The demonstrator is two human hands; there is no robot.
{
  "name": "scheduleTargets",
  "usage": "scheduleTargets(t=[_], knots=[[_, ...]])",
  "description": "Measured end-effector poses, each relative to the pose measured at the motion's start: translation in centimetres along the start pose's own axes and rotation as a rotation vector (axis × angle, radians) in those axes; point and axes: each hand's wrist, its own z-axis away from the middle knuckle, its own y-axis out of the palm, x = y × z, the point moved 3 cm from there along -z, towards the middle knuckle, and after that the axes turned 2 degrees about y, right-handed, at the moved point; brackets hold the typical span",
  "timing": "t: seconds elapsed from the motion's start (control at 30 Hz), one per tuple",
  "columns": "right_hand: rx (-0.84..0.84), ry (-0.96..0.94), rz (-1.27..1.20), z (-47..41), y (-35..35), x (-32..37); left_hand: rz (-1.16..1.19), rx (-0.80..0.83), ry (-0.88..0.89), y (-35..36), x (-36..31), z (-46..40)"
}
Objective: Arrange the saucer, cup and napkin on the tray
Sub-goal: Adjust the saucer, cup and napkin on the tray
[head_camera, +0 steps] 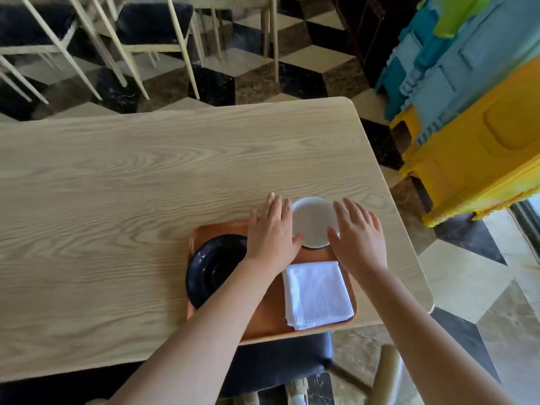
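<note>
A wooden-brown tray (270, 318) lies at the near right edge of the table. A black saucer (211, 268) sits on its left half, partly hidden by my left forearm. A folded white napkin (317, 293) lies flat on the tray's near right part. A white cup (314, 220) stands at the tray's far right corner, its far side overhanging the tray's rim. My left hand (271, 232) and my right hand (359, 238) flank the cup, fingers stretched out flat and apart, with both thumbs resting against the cup's near sides.
The light wooden table (131, 176) stretches left and away from the tray. Stacked yellow and blue plastic crates (473, 121) stand beyond its right edge. Pale-legged chairs (152, 39) stand behind the table, and a dark chair seat (277, 363) sits under the near edge.
</note>
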Motion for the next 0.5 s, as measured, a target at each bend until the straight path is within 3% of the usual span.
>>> scheduleTargets(t=[0.1,0.2,0.33,0.5], knots=[[0.112,0.074,-0.1,-0.6,0.2,-0.5,0.024,-0.032,-0.033,0.3,0.0,-0.4],[0.175,0.125,-0.246,-0.8,0.1,-0.4,0.274,-0.061,-0.086,0.3,0.2,-0.1],[0.164,0.183,-0.444,-1.0,0.2,-0.6,0.563,-0.005,-0.208,0.5,1.4,-0.2],[0.185,0.27,-0.547,-0.9,0.3,-0.9,0.67,-0.035,-0.216,-0.3,2.2,-0.2]])
